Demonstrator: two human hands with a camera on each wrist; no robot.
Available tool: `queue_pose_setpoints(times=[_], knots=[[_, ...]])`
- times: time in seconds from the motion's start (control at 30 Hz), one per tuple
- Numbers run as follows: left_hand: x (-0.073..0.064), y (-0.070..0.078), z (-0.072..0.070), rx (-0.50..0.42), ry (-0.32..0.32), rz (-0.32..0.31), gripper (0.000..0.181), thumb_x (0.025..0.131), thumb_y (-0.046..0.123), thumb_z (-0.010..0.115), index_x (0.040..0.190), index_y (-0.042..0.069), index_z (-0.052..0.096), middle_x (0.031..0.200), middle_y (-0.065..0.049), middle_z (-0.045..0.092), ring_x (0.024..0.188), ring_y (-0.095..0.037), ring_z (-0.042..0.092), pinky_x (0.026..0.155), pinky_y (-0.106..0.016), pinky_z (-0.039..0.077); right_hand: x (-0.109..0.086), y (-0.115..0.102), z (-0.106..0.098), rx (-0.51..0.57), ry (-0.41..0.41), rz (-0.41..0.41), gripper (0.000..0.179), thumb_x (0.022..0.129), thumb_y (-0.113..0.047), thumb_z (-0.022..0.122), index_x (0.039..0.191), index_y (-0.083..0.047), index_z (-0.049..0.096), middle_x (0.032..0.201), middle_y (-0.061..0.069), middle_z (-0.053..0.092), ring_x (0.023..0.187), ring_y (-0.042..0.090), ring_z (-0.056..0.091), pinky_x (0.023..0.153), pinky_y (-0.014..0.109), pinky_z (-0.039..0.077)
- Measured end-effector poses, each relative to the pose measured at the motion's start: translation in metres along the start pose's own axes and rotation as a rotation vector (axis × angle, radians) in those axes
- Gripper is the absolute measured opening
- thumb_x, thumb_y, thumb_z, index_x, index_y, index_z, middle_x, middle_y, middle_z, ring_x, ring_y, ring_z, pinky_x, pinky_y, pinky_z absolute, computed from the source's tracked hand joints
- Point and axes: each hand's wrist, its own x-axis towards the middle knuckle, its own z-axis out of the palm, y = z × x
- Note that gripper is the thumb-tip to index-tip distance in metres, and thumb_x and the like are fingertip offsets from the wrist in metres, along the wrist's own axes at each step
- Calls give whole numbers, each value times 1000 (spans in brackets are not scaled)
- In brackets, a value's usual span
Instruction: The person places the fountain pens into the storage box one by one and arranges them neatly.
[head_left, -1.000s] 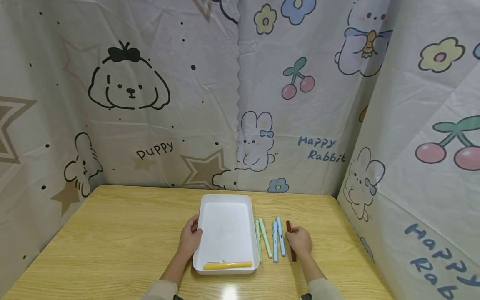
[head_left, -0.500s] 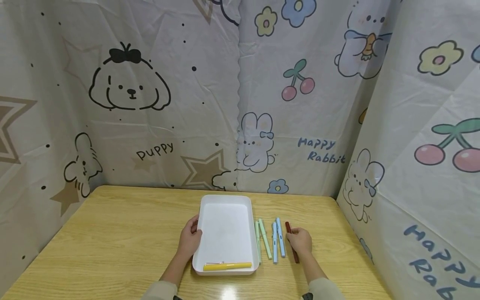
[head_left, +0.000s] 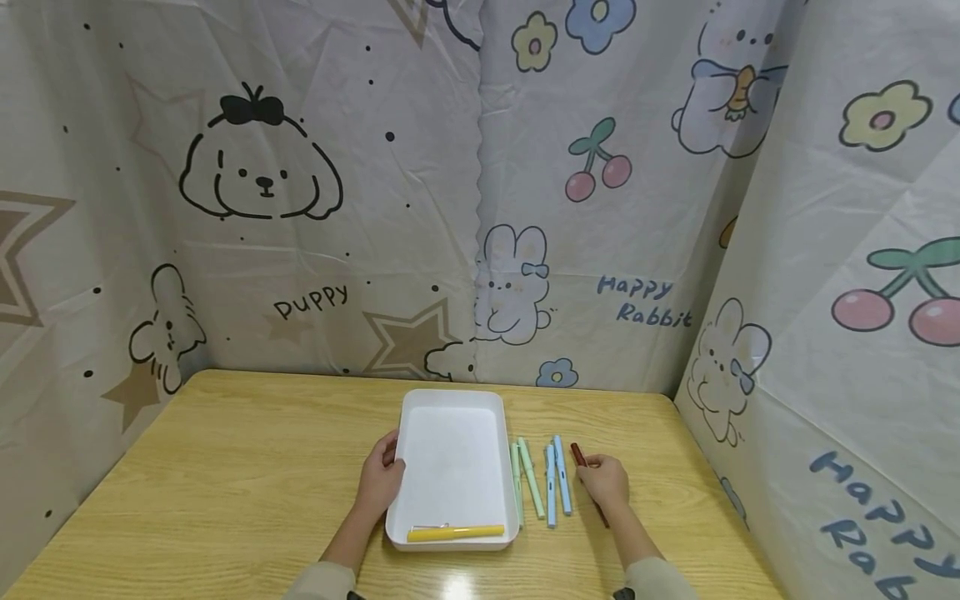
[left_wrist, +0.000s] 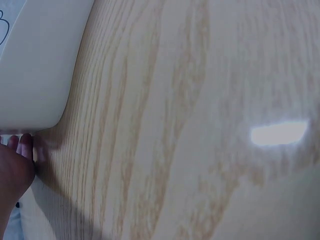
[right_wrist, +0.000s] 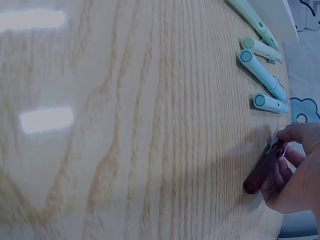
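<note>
A white rectangular tray (head_left: 450, 458) lies on the table, with a yellow pen (head_left: 456, 532) across its near end. My left hand (head_left: 381, 477) holds the tray by its left side, thumb at the rim. In the left wrist view, those fingers (left_wrist: 26, 145) are low against the tray's outer wall. To the right, my right hand (head_left: 606, 483) pinches a dark red pen (right_wrist: 262, 170) between thumb and fingers, close over the tabletop. The pen slants, its far end leaning left, and the hand covers its middle in the head view.
Two light green pens (head_left: 531, 479) lie along the tray's right side. Two light blue pens (head_left: 562, 475) lie between them and my right hand. A printed curtain (head_left: 315, 167) rises behind the wooden table (head_left: 247, 467) and along both sides.
The dark red pen has turned from nearly straight to slanted, its near end swinging right. My right hand has shifted slightly right with it. The left hand and tray stay put.
</note>
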Motion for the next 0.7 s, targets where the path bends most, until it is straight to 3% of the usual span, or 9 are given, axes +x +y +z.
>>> queue_pose_setpoints(times=[0.7], knots=[[7,-10,2,7,2,-1,52,88,0,42,140,1,37,134,-24,48,117,-35,52,92,-43,49,1,-13,-16,-37,-70,-85,34,81,-12,62,108,8,64,87,17,65,74,22,58,59,26,42]])
